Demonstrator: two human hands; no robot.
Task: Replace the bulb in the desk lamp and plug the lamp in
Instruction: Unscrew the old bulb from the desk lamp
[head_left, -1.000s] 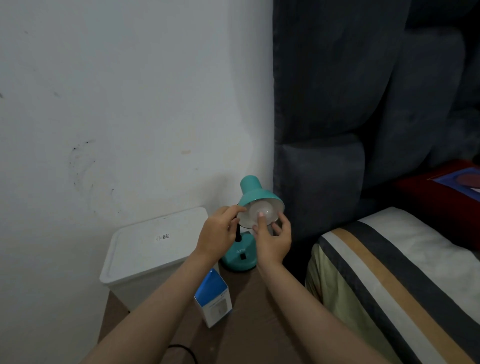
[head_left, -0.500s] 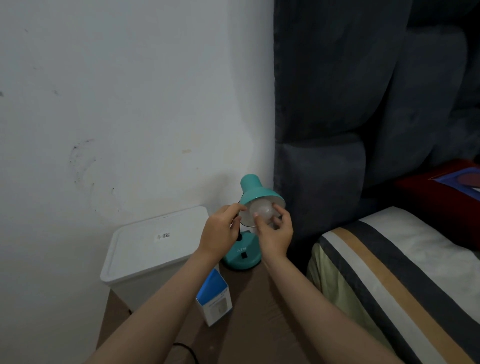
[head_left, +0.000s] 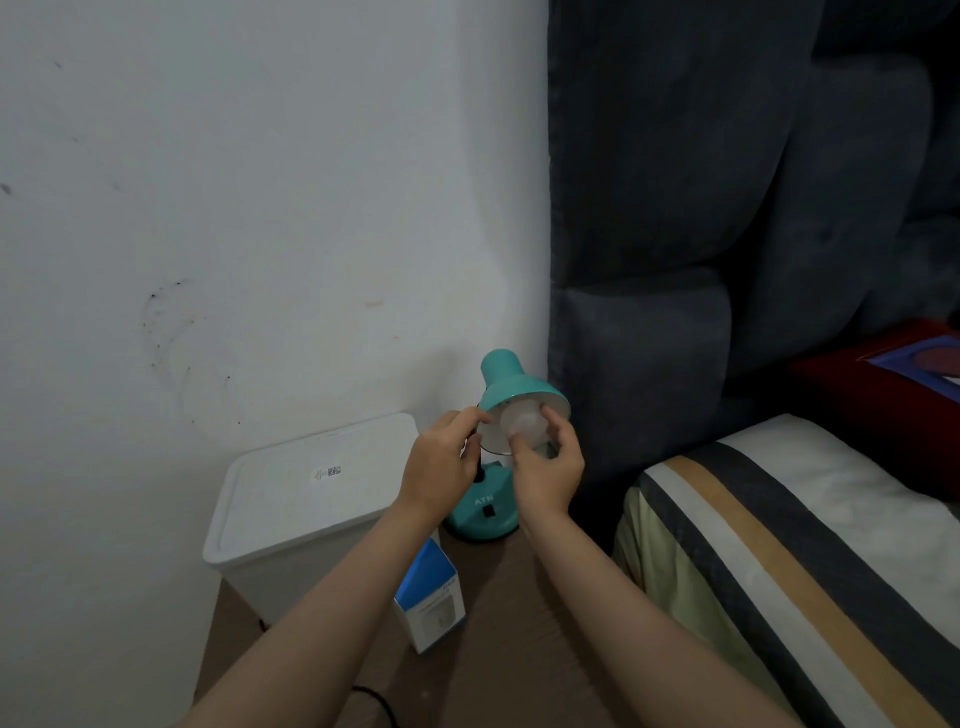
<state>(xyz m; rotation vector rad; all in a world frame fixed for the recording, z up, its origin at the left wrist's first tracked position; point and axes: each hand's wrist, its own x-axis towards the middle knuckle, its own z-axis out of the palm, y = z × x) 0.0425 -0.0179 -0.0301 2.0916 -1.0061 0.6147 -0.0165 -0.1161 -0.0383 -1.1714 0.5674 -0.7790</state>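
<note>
your right hand (head_left: 548, 470): fingertips pinched round the bulb (head_left: 524, 423), which sits right above your palm inside the teal shade (head_left: 519, 389) | your left hand (head_left: 441, 465): thumb and fingers clamped on the shade's rim, just left of the bulb | lamp base (head_left: 480, 512): below, between your wrists | bulb box (head_left: 431, 597): under your left forearm
</note>
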